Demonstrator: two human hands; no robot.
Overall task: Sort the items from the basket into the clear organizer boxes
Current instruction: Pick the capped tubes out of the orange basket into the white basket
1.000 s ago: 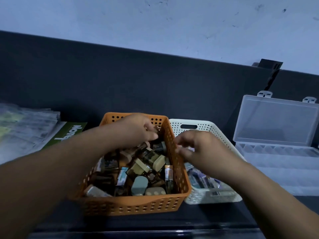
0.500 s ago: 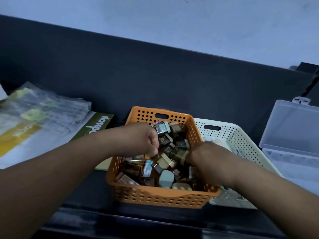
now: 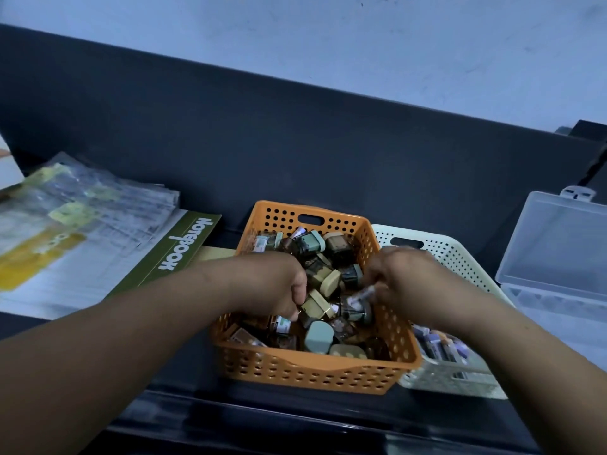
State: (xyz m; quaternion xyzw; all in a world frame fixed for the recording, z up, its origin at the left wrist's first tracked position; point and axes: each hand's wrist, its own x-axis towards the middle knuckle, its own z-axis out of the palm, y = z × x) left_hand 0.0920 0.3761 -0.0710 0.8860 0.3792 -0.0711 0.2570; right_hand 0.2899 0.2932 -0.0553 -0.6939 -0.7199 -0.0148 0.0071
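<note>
Orange plastic basket (image 3: 315,369) holds the heap of small bottles (image 3: 317,336), where I see my right hand (image 3: 407,284) pinching a clear vial (image 3: 359,295) just above the pile and my left hand (image 3: 279,284) curled among bottles, its catch impossible to tell.

Head view, down over near basket (image 3: 315,369)

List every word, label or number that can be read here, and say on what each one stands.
"NOTEBOOK": on the green notebook cover, left of the orange basket.
Labels on the small bottles in that basket: too small to read.
Label on the small vial pinched by the right hand: blurred.
Print on the sleeved papers: blurred.
</note>
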